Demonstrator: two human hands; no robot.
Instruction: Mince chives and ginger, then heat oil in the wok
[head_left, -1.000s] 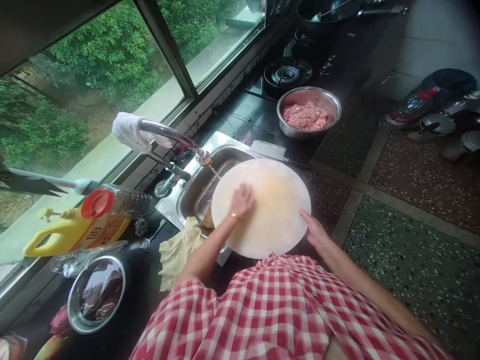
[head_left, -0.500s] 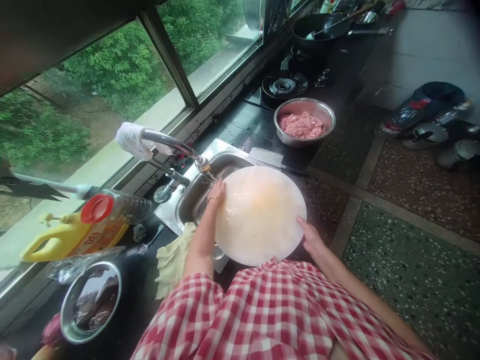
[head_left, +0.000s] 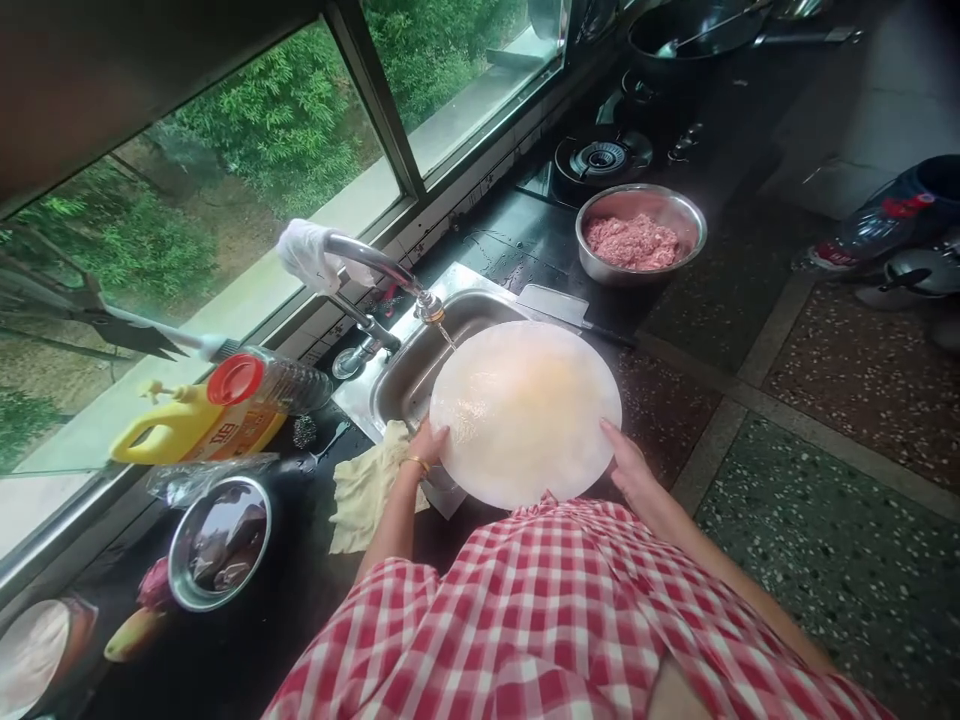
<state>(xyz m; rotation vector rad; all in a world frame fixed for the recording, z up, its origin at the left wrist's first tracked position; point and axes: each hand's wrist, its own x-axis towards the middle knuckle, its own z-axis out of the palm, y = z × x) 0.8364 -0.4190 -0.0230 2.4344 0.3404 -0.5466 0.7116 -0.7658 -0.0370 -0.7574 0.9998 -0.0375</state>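
A round white cutting board (head_left: 525, 420), wet on its upper face, is held over the near right side of the steel sink (head_left: 394, 385). My left hand (head_left: 429, 442) grips its left edge, thumb on top and the other fingers hidden beneath. On the right edge my right hand (head_left: 628, 464) is closed the same way. From the tap (head_left: 430, 305) a thin stream of water runs down near the board's far left rim. Behind the board a cleaver (head_left: 553, 303) lies by the sink's edge.
A steel bowl of minced meat (head_left: 634, 243) stands beyond the sink, near a gas burner (head_left: 598, 158). On the left are a cloth (head_left: 367, 490), a yellow jug (head_left: 176, 430), a red-lidded plastic jar (head_left: 289, 385) and a metal bowl with dark contents (head_left: 225, 545).
My left hand has moved from the board's far left, under the tap, nearer to me along the left edge. The right hand keeps its hold. The view has shifted.
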